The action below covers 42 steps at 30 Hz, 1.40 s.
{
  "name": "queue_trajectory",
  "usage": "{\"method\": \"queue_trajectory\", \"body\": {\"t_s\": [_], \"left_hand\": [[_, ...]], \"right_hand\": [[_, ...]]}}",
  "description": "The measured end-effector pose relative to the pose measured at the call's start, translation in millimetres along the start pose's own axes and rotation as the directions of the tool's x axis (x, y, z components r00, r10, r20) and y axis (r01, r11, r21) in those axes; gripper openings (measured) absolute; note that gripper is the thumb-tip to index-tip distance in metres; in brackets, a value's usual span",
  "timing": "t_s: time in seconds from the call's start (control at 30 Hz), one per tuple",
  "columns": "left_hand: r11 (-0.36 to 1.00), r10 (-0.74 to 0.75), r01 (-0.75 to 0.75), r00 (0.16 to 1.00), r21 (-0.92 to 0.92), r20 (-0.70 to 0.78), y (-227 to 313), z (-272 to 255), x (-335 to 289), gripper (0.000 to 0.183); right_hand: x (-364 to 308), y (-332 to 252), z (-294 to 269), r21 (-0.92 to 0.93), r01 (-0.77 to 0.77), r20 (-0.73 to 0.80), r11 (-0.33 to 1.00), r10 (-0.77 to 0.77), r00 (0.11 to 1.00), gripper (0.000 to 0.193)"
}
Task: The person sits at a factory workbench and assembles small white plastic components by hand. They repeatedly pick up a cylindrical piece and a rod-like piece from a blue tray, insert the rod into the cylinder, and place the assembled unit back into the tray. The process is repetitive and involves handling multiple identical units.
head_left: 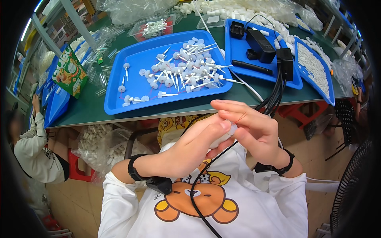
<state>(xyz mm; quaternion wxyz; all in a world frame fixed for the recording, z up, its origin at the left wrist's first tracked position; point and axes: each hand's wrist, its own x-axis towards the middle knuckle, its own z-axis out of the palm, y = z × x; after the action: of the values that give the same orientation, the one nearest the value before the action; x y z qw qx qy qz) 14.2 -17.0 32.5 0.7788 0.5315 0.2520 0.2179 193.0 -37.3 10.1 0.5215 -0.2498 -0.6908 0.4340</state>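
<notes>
In front of my chest, both hands come together around a small white cylindrical piece [220,140], largely covered by fingers. My left hand [194,143] is closed on it, thumb along the top. My right hand [256,129] curls over from the other side, its thumb beside the pale round end of the piece and its fingers reaching across toward the left thumb. Beyond the hands lies a blue tray [131,63] on the table. Many white sticks with round translucent discs [186,65] are heaped in it, with some thin pink strands among them.
A second blue tray [291,83] holds black electronic devices [260,45] and cables. Another tray of white sticks [313,65] stands at the right. A green snack packet [70,73] is on the left. A black cable [194,186] crosses my shirt. Another person [37,142] sits at left; a fan [353,190] stands right.
</notes>
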Motion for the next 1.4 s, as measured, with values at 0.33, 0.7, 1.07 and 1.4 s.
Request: {"method": "queue_trajectory", "body": {"t_s": [0.33, 0.7, 1.07, 1.4], "left_hand": [[0.984, -0.008, 0.011, 1.0, -0.178, 0.016, -8.8, 4.3, 9.6, 0.038], [0.995, 0.048, -0.054, 0.995, -0.08, -0.083, -7.0, 13.4, 6.2, 0.037], [0.984, 0.11, -0.109, 0.994, -0.142, -0.001, -16.1, 5.5, 13.2, 0.041], [0.938, 0.252, -0.203, 0.956, -0.282, 0.149, -12.6, 7.4, 14.1, 0.029]], "right_hand": [[-9.8, 23.6, 15.2, 0.676, -0.566, 0.337, 0.471, 0.485, 0.807, 0.065], [-7.6, 20.4, 30.9, 0.61, -0.567, 0.306, 0.553, 0.496, 0.813, 0.09], [-2.7, 16.3, 24.1, 0.578, -0.565, 0.311, 0.589, 0.48, 0.82, 0.087], [-11.8, 9.8, 3.6, 0.618, -0.534, 0.319, 0.577, 0.437, 0.841, 0.079]]}}
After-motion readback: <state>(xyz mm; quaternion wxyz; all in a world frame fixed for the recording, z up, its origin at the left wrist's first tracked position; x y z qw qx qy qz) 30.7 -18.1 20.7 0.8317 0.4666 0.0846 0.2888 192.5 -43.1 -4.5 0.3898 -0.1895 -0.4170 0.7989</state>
